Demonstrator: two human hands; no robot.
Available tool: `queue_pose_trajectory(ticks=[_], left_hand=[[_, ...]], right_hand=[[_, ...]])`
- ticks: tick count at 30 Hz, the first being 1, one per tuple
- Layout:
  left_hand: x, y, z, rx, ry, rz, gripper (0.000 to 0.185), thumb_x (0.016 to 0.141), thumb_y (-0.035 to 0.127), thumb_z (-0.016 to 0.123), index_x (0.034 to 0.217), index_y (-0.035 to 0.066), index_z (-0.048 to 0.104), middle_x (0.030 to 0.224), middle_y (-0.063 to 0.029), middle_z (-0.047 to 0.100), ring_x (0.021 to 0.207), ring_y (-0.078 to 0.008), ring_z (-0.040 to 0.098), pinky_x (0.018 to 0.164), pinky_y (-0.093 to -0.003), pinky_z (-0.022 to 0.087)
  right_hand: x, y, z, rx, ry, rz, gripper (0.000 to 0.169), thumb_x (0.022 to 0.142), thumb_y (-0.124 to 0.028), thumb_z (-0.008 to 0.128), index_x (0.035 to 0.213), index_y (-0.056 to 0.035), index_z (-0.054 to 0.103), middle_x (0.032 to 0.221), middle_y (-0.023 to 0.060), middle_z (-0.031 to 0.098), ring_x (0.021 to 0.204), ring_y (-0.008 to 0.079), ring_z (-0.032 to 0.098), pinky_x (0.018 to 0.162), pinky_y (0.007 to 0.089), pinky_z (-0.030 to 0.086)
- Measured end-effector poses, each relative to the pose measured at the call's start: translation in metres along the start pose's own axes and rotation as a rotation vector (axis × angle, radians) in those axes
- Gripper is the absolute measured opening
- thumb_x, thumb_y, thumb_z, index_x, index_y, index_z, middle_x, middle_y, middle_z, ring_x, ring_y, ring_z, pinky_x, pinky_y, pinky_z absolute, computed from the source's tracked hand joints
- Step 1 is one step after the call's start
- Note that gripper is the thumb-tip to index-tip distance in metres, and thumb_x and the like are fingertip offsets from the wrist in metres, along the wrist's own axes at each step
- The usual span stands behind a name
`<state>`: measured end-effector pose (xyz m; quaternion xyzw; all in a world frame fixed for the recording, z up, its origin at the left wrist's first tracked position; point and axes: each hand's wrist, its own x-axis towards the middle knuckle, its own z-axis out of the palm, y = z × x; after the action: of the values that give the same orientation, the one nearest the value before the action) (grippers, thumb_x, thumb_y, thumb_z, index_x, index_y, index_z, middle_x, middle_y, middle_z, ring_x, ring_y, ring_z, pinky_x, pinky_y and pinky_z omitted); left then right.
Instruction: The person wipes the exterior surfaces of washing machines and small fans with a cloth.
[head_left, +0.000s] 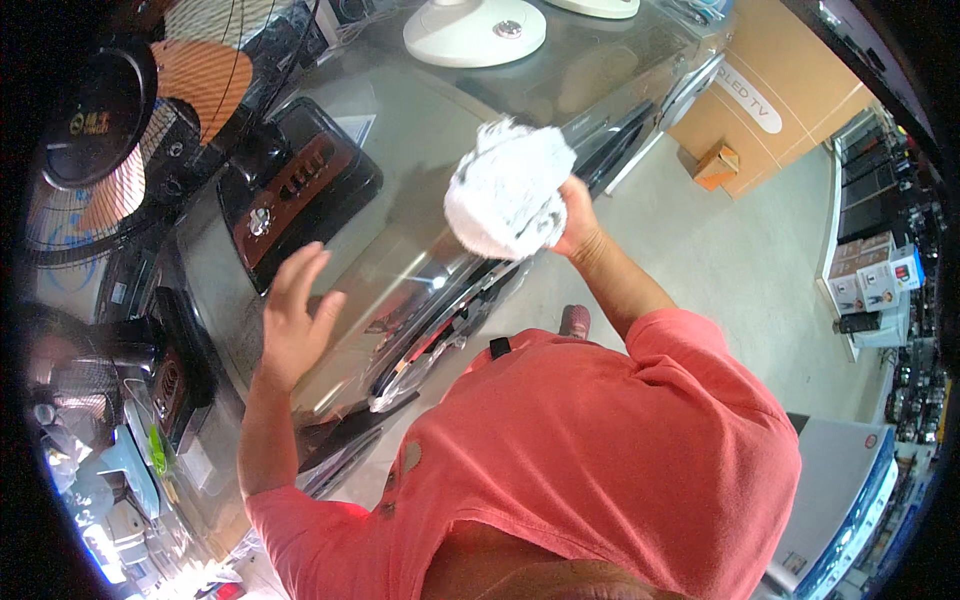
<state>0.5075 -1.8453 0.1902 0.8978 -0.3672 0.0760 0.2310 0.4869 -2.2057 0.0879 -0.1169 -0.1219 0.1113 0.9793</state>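
My right hand (576, 217) grips a bunched white fluffy cloth (510, 191) with dark smudges. It is over the edge of a glass-topped display counter (420, 142), though I cannot tell whether the cloth touches the glass. My left hand (295, 315) holds nothing, its fingers apart, above the counter. Close to that hand stands the black base of a fan (360, 161), with a brown control panel (296, 184) and a silver knob. Goods inside the counter show dimly through its glass.
A white fan base (476, 31) stands on the counter's far part. At left are a caged fan (97, 120) and another black base (180, 367). A large TV carton (787, 82) and a small orange box (716, 166) stand on the right-hand floor, near stocked shelves (862, 277).
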Motion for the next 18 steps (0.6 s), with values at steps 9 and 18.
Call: queue_pose_trajectory(ticks=[9, 18], left_hand=[[0.107, 0.108, 0.127, -0.736, -0.100, -0.290, 0.053, 0.075, 0.012, 0.070, 0.123, 0.001, 0.049, 0.115, -0.0124, 0.059, 0.106, -0.0172, 0.055, 0.092, -0.0321, 0.043], [0.191, 0.189, 0.198, -1.456, 0.246, -0.567, 0.038, 0.076, -0.005, 0.056, 0.113, -0.003, 0.056, 0.105, -0.0090, 0.063, 0.096, -0.0163, 0.060, 0.086, -0.0299, 0.047]], right_hand=[[0.003, -0.055, 0.035, -0.985, 0.030, 0.190, 0.040, 0.086, -0.008, 0.041, 0.125, 0.0004, 0.049, 0.121, 0.0082, 0.055, 0.111, 0.0160, 0.052, 0.096, 0.0288, 0.039], [-0.029, -0.184, 0.001, -0.787, 0.385, 0.108, 0.047, 0.083, -0.006, 0.048, 0.130, -0.0019, 0.044, 0.109, 0.0094, 0.058, 0.098, 0.0173, 0.057, 0.083, 0.0280, 0.047]])
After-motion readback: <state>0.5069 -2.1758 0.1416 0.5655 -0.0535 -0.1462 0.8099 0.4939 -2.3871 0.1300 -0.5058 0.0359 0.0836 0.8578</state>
